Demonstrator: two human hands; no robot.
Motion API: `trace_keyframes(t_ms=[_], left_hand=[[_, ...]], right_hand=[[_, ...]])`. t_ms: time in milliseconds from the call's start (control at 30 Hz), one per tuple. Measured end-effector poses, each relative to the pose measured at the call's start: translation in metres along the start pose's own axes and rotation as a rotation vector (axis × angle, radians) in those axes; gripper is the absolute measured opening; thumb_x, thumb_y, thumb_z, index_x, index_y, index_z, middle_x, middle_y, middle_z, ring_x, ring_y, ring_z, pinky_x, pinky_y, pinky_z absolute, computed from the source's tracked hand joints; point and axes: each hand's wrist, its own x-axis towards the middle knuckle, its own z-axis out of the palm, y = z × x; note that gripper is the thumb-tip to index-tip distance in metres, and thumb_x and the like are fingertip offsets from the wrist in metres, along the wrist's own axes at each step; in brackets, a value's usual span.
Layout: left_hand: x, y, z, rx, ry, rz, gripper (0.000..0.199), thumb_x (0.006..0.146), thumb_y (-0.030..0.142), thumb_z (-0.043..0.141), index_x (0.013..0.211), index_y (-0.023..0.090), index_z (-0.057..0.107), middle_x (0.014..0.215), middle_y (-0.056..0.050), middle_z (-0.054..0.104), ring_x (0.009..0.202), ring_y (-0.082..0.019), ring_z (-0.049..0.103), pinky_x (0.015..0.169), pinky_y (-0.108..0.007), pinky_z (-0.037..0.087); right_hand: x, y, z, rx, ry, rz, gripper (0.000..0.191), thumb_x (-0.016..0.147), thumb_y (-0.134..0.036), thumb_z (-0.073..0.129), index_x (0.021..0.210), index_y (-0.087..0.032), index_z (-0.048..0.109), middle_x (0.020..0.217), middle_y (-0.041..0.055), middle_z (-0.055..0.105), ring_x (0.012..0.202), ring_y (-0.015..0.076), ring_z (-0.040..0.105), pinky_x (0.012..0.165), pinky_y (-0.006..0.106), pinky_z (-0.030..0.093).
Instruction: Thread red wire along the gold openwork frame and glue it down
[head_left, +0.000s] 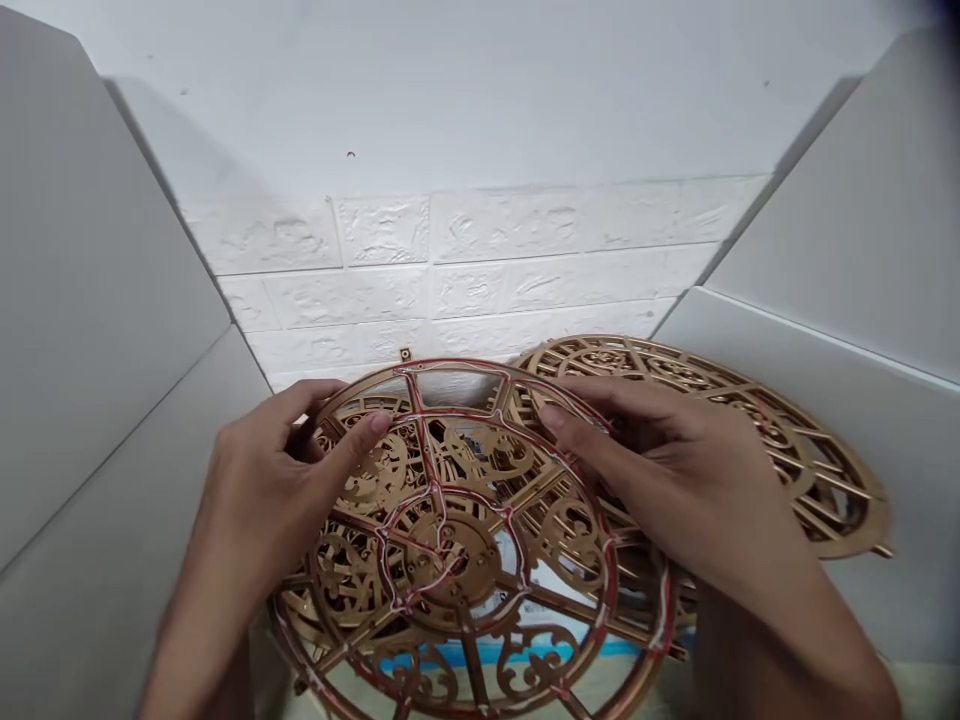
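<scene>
A round gold-coloured openwork metal frame (pixel 480 575) is tilted up in front of me, with rings, spokes, scrolls and a small central hub. Thin red and white wires run along its rings and some spokes, meeting loosely near the hub. My left hand (pixel 274 485) grips the frame's upper left, thumb on the near face and fingers behind the rim. At the upper right, my right hand (pixel 675 460) holds it the same way, thumb pressed near the wired rim. The fingertips behind the frame are hidden.
More gold openwork discs (pixel 862 510) lie stacked at the right, reaching behind the held frame. White sheeting with a blue stripe (pixel 622 648) shows below. A white brick-pattern wall (pixel 510 225) stands at the back, with grey panels (pixel 90 330) at both sides.
</scene>
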Motion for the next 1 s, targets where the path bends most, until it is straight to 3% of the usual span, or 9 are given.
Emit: trace_keyframes(t_ms=[133, 200, 300, 567, 800, 1000], left_hand=[[-0.003, 0.002, 0.001, 0.089, 0.098, 0.309, 0.039, 0.085, 0.047, 0.07, 0.115, 0.024, 0.062, 0.106, -0.002, 0.069, 0.089, -0.016, 0.066, 0.081, -0.026, 0.054], [-0.006, 0.006, 0.003, 0.149, 0.126, 0.46, 0.035, 0.088, 0.039, 0.068, 0.117, 0.02, 0.061, 0.113, -0.004, 0.068, 0.101, -0.018, 0.065, 0.092, -0.027, 0.051], [-0.01, 0.012, 0.008, 0.179, 0.107, 0.572, 0.033, 0.089, 0.035, 0.068, 0.117, 0.018, 0.061, 0.111, -0.004, 0.07, 0.102, -0.017, 0.066, 0.094, -0.024, 0.05], [-0.004, 0.007, 0.01, 0.08, -0.082, 0.539, 0.022, 0.088, 0.03, 0.072, 0.106, 0.019, 0.064, 0.096, 0.001, 0.068, 0.087, -0.011, 0.065, 0.078, -0.018, 0.05], [-0.009, 0.009, 0.008, 0.114, -0.03, 0.6, 0.022, 0.09, 0.028, 0.07, 0.108, 0.019, 0.063, 0.093, 0.003, 0.064, 0.065, -0.005, 0.057, 0.061, -0.014, 0.047], [-0.009, 0.007, 0.005, 0.004, -0.147, 0.491, 0.024, 0.085, 0.026, 0.071, 0.108, 0.026, 0.064, 0.087, 0.007, 0.063, 0.061, -0.004, 0.054, 0.053, -0.012, 0.043]], right_hand=[[-0.001, -0.005, 0.002, 0.055, -0.089, 0.023, 0.013, 0.084, -0.034, 0.068, 0.089, -0.033, 0.08, 0.076, -0.0015, 0.079, 0.058, 0.0183, 0.069, 0.047, 0.028, 0.052], [-0.001, -0.009, 0.002, 0.071, -0.115, 0.026, 0.013, 0.083, -0.032, 0.069, 0.089, -0.034, 0.081, 0.074, -0.0025, 0.079, 0.056, 0.0172, 0.069, 0.046, 0.027, 0.051], [-0.003, -0.012, 0.003, 0.082, -0.137, 0.013, 0.013, 0.082, -0.031, 0.07, 0.088, -0.035, 0.081, 0.075, -0.0029, 0.079, 0.059, 0.0175, 0.07, 0.051, 0.028, 0.054], [-0.005, -0.01, 0.004, 0.025, -0.161, 0.041, 0.013, 0.08, -0.035, 0.072, 0.089, -0.03, 0.081, 0.071, -0.0006, 0.078, 0.057, 0.0182, 0.069, 0.051, 0.029, 0.054], [-0.006, -0.012, 0.004, -0.001, -0.158, 0.082, 0.015, 0.08, -0.035, 0.072, 0.091, -0.029, 0.08, 0.079, -0.0014, 0.08, 0.062, 0.0169, 0.071, 0.051, 0.026, 0.053], [-0.006, -0.014, 0.006, -0.001, -0.164, 0.061, 0.016, 0.08, -0.034, 0.072, 0.092, -0.03, 0.08, 0.069, -0.0032, 0.076, 0.051, 0.0132, 0.063, 0.047, 0.025, 0.048]])
